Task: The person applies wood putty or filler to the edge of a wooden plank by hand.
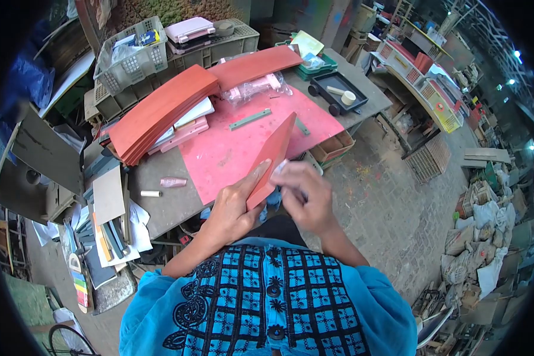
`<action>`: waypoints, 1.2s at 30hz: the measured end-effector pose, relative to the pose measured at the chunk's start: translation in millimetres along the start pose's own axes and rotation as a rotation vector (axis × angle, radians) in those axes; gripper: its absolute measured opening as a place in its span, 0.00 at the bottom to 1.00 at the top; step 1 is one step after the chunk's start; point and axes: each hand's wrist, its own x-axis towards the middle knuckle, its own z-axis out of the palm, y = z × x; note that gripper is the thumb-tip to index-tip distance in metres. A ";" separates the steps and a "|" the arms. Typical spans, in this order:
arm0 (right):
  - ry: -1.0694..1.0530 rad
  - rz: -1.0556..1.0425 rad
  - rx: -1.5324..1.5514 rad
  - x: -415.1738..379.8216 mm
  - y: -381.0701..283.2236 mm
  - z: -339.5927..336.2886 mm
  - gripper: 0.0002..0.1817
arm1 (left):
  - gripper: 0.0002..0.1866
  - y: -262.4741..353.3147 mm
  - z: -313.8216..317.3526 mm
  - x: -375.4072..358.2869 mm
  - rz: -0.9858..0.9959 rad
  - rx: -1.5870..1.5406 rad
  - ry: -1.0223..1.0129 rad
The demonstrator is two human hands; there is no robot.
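Observation:
My left hand (236, 204) grips a flat red-painted board (271, 155) by its lower end, holding it tilted above the table, with the thumb along its face. Close to the board's right edge, my right hand (305, 193) is closed with its fingers bent around a small whitish piece (280, 167); its kind I cannot make out. A stack of similar red boards (163, 110) lies at the table's left, and another red board (258, 64) lies behind. On the pink sheet (216, 163) in front of me rests a grey-green strip with holes (250, 119).
A black tray (362, 102) with a white cylinder stands at the back right. A white crate (130, 56) sits at the back left. Near the left edge lie a pink roll (173, 182) and a white tube (151, 193). Sacks (483, 225) are piled on the right floor.

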 end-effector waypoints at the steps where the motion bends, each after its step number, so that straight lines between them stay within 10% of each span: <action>1: -0.004 -0.002 0.041 -1.7 0.7 1.8 0.16 | 0.39 -3.2 1.4 -2.1 0.015 0.024 0.015; 36: -0.013 0.041 -0.077 14.1 67.3 25.7 0.18 | 0.40 -6.5 -19.4 -11.8 -0.120 0.077 0.008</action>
